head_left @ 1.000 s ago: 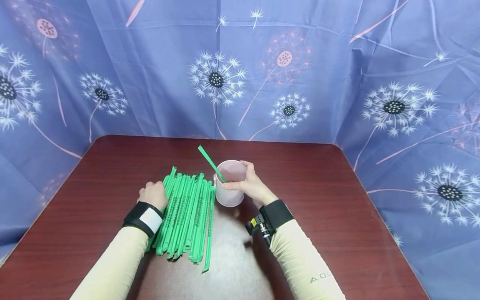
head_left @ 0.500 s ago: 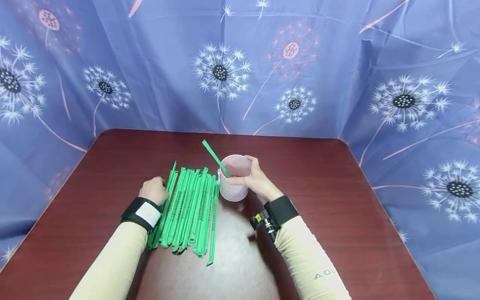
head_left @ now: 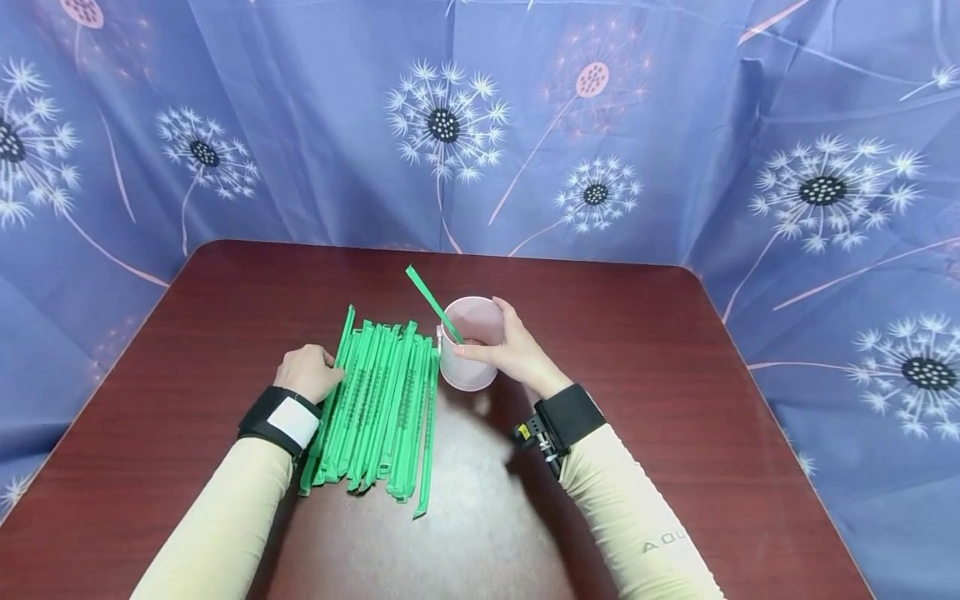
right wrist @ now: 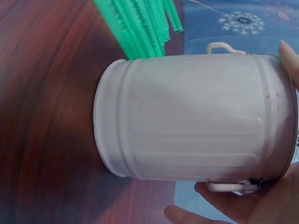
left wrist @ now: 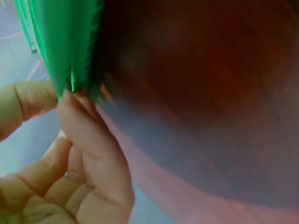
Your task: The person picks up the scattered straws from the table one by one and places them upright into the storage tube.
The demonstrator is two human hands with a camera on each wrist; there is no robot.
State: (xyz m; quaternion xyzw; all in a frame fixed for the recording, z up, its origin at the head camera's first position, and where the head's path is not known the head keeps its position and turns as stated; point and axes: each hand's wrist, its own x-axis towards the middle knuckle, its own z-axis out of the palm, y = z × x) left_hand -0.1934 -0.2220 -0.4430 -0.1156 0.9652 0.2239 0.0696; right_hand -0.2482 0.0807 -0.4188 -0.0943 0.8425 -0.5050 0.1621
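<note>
Several long green wrapped straws [head_left: 378,404] with dark print lie side by side in a layer on the table. At the left edge of this layer my left hand [head_left: 307,372] pinches one wrapped straw [head_left: 347,337]. The left wrist view shows thumb and fingertips [left wrist: 77,107] closed on its green wrapper [left wrist: 70,42]. My right hand [head_left: 517,354] grips the rim of a pale pink pail [head_left: 467,367], thumb over the near side and fingers round the far side. One green straw [head_left: 427,292] leans out of the pail to the left. Small loop handles [right wrist: 231,187] stick out from its sides.
A dark red wooden table [head_left: 637,375] lies under everything, glossy near the front. Blue cloth [head_left: 337,125] with dandelion print hangs behind and at both sides. The pail stands close to the right edge of the straws.
My left hand has shifted a little at the left edge of the straws, and the straw at its fingers now stands slightly apart. The right hand keeps its grip on the pail. The head view tilts down slightly.
</note>
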